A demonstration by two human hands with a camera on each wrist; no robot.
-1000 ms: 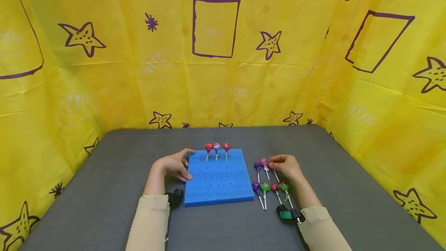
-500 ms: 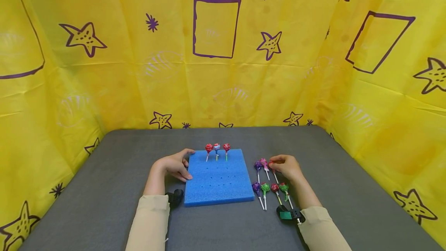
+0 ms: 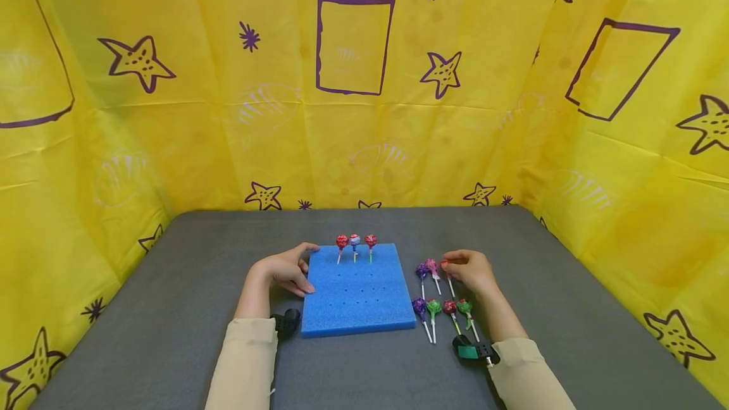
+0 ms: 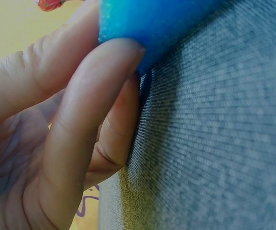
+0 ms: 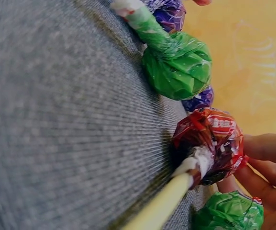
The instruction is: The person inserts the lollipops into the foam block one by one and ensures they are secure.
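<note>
Pinching of the red lollipop (image 3: pixel 444 264) by its wrapped head is done with the right hand (image 3: pixel 469 271), between the blue foam board (image 3: pixel 359 318) and the right edge of the grey surface (image 3: pixel 529 271). It should be lifted straight, so the pink lollipop (image 3: pixel 431 267) beside is not disturbed. The left hand (image 3: pixel 283 269) is spread, pressed against the board's left edge.

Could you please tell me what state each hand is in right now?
Left hand: closed, holding the blue foam board at its left edge.
Right hand: closed, pinching a red lollipop by its wrapped head.
</note>
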